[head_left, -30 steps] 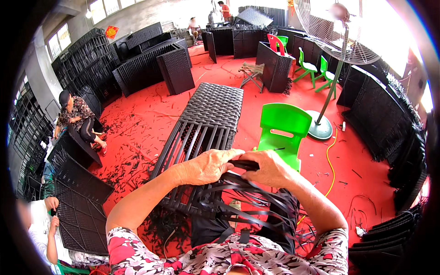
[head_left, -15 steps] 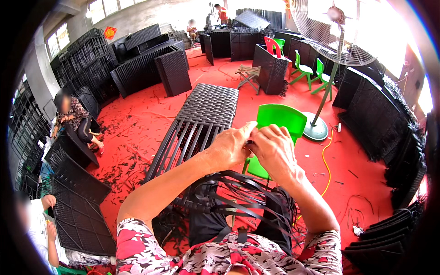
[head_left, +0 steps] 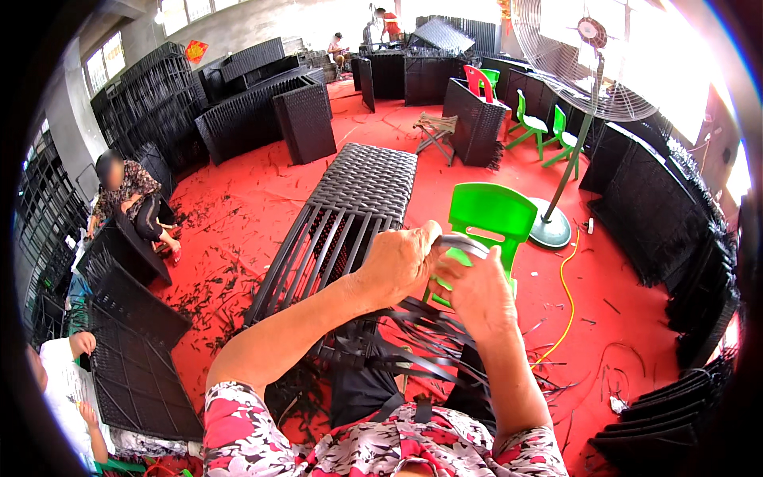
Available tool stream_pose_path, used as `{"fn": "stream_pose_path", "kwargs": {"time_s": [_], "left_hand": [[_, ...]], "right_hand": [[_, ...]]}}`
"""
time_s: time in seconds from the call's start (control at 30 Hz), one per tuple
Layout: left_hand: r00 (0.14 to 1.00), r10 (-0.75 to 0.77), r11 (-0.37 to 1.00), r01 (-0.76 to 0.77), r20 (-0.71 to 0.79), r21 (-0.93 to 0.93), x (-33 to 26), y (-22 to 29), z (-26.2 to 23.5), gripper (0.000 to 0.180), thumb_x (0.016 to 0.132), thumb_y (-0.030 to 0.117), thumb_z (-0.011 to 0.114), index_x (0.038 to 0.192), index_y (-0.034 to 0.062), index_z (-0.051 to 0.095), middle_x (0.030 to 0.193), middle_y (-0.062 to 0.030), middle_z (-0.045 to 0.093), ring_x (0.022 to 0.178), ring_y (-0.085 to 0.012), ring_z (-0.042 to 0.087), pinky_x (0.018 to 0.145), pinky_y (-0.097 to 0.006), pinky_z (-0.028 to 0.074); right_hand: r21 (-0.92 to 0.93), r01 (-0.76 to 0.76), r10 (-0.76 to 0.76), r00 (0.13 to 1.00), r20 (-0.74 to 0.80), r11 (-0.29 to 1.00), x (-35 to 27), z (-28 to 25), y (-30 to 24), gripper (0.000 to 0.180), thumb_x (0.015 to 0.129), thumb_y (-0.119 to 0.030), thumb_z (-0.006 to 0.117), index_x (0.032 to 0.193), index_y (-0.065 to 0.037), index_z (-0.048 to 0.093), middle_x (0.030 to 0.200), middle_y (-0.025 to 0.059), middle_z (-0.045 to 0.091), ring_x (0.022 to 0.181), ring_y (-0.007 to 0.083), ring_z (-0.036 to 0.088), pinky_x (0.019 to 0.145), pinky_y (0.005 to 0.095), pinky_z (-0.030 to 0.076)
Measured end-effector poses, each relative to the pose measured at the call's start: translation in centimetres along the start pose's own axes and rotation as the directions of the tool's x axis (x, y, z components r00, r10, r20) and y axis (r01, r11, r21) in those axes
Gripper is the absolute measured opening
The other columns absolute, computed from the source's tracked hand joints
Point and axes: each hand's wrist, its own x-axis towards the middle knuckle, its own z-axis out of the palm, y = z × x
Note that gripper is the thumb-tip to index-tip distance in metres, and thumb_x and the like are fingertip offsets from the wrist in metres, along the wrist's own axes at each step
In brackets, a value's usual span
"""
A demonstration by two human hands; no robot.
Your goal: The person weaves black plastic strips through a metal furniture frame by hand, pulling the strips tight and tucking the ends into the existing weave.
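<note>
In front of my chest, a flat dark plastic strip [head_left: 467,242] bends in a small loop between my hands. My left hand [head_left: 400,258] is closed on one part of it, the fingers curled. My right hand [head_left: 475,292] grips the other side, thumb near the top of the loop. More loose black strips [head_left: 421,330] hang below my hands and trail across my lap. Just beyond, a black frame [head_left: 362,179] has tight weaving at its far end and bare parallel bars nearer me. Where the strips end is hidden.
A green plastic chair [head_left: 493,208] stands just beyond my right hand. Further right are a large standing fan [head_left: 592,36] and a yellow cable [head_left: 567,294] on the red floor [head_left: 222,238]. Black woven panels [head_left: 656,199] line the sides. Two people [head_left: 127,195] sit at left; others are far back.
My hands, close together before, have parted slightly; the right has turned and moved down a little. The strip now shows as a loop between them. The loose strips have swung.
</note>
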Motion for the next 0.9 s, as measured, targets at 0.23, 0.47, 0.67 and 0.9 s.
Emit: {"fn": "stream_pose_path", "kwargs": {"time_s": [0.23, 0.47, 0.67, 0.9], "left_hand": [[0.986, 0.107, 0.971, -0.132, 0.131, 0.201, -0.7, -0.4, 0.8, 0.012, 0.083, 0.010, 0.053, 0.085, 0.0045, 0.043, 0.061, -0.0130, 0.052, 0.056, -0.0325, 0.056, 0.047, -0.040, 0.043], [0.956, 0.089, 0.960, -0.157, 0.280, 0.232, -0.3, -1.9, 0.2, 0.011, 0.083, 0.012, 0.054, 0.083, 0.0050, 0.046, 0.065, -0.0105, 0.056, 0.057, -0.0290, 0.059, 0.047, -0.037, 0.045], [0.889, 0.378, 0.923, -0.382, 0.258, -0.036, -0.1, -0.1, 0.6, 0.075, 0.071, 0.046, 0.070, 0.122, -0.0028, 0.044, 0.112, -0.0183, 0.053, 0.106, -0.0303, 0.053, 0.092, -0.038, 0.042], [0.726, -0.281, 0.220, 0.685, 0.628, -0.694, -0.8, -0.3, 1.4, 0.060, 0.081, 0.042, 0.065, 0.120, 0.0003, 0.046, 0.112, -0.0084, 0.053, 0.105, -0.0172, 0.052, 0.093, -0.032, 0.041]], "right_hand": [[0.204, 0.609, -0.530, 0.779, -0.335, 0.767, -6.4, -12.8, -13.7, 0.010, 0.086, -0.005, 0.058, 0.082, 0.001, 0.050, 0.079, 0.0084, 0.052, 0.074, 0.0180, 0.054, 0.070, 0.0309, 0.049], [-0.804, 0.525, -0.956, 0.225, -0.187, 0.280, -24.9, -32.1, -31.7, 0.022, 0.084, -0.003, 0.050, 0.064, -0.006, 0.042, 0.059, 0.0027, 0.041, 0.052, 0.0105, 0.041, 0.047, 0.0244, 0.034], [-0.740, 0.268, -0.771, 0.394, -0.500, 0.617, -11.3, -11.7, -30.1, 0.024, 0.095, -0.023, 0.046, 0.073, -0.014, 0.041, 0.055, -0.0079, 0.022, 0.041, 0.0004, 0.022, 0.033, 0.0168, 0.015], [-0.999, -0.019, -0.074, 0.997, -0.022, 0.042, 3.3, 1.8, -7.5, 0.010, 0.080, -0.008, 0.051, 0.083, -0.001, 0.056, 0.060, 0.0046, 0.053, 0.056, 0.0171, 0.053, 0.051, 0.0299, 0.042]]}}
